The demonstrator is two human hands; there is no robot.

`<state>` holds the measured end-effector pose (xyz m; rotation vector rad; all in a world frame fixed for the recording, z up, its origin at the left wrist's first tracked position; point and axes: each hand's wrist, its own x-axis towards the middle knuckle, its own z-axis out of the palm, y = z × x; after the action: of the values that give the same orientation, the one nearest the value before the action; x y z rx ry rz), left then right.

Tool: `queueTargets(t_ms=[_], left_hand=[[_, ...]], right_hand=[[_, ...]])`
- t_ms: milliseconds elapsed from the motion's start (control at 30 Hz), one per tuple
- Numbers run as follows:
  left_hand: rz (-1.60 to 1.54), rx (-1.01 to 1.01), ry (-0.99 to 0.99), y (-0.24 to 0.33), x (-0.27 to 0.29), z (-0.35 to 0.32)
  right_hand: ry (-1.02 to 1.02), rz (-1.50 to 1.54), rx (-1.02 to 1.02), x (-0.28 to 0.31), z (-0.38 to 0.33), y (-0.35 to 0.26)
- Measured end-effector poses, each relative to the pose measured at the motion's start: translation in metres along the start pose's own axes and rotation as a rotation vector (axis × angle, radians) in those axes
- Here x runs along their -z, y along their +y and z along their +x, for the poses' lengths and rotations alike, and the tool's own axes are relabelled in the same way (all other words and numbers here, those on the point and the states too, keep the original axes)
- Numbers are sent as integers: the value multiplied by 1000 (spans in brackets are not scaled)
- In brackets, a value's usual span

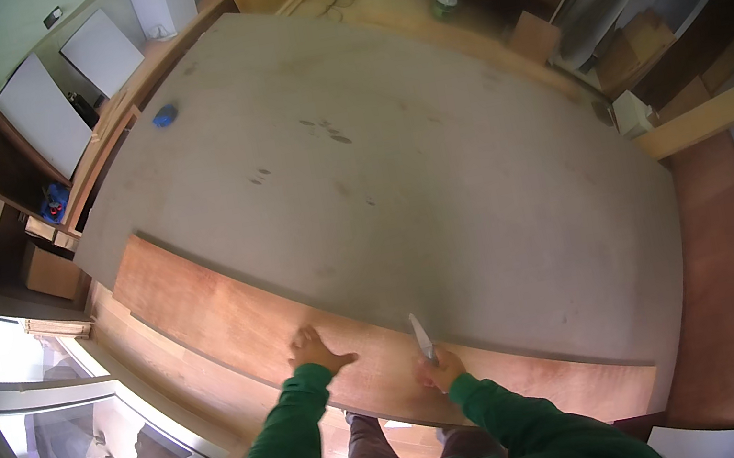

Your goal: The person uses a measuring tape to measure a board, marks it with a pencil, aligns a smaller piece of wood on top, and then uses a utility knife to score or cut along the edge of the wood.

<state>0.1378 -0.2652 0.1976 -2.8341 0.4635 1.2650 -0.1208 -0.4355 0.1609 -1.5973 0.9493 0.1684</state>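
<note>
A long strip of reddish-brown plywood lies along the near edge of a large grey board. My left hand rests on the strip, its fingers and thumb spread, holding nothing. To its right, my right hand is closed around the handle of a knife. The pale, narrowing blade points away from me, above the far edge of the strip. Whether the blade touches anything, I cannot tell.
A small blue object sits near the far left edge of the grey board. White panels lean at the left. A wooden plank juts in on the right, and a glazed window borders the lower left.
</note>
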Motion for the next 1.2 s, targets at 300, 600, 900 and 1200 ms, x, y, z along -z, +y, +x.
queueTargets(t_ms=[300,600,900,1200], left_hand=[[21,212,154,-113,134,90],[-60,253,148,-88,134,116],[27,320,68,-90,143,117],[6,294,12,-92,158,119]], right_hand=[[89,-34,24,-17,-2,-25],[99,3,-65,-36,11,-24],[-420,-66,400,-174,224,-211],[-448,-299,681,-357,342,-348]])
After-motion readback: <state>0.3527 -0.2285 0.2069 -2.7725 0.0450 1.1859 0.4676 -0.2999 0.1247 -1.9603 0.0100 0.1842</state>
